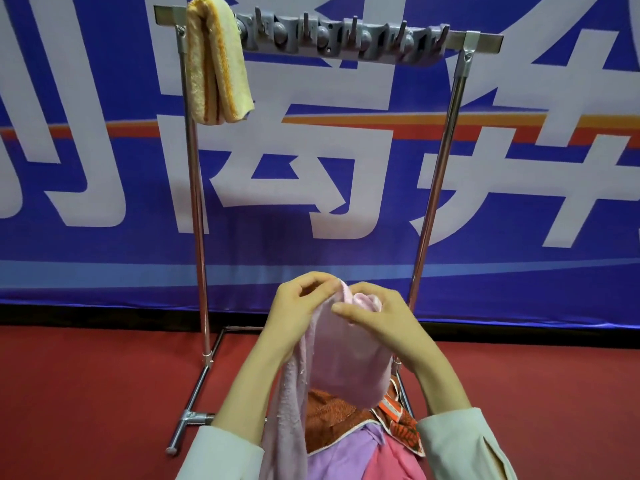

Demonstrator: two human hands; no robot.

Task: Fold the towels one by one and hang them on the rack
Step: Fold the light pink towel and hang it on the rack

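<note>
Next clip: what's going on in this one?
A person holds a pale pink towel by its top edge, left hand and right hand both gripping it in front of a metal rack. The towel hangs loosely, not yet neatly folded. One folded yellow towel is draped over the rack's top bar at its left end. A pile of towels, orange-brown, purple and pink, lies below the hands.

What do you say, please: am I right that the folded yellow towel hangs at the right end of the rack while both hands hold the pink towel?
Not quite: the head view shows the folded yellow towel hanging at the left end of the rack, not the right. The rest stands: the left hand and the right hand both hold the pink towel.
</note>
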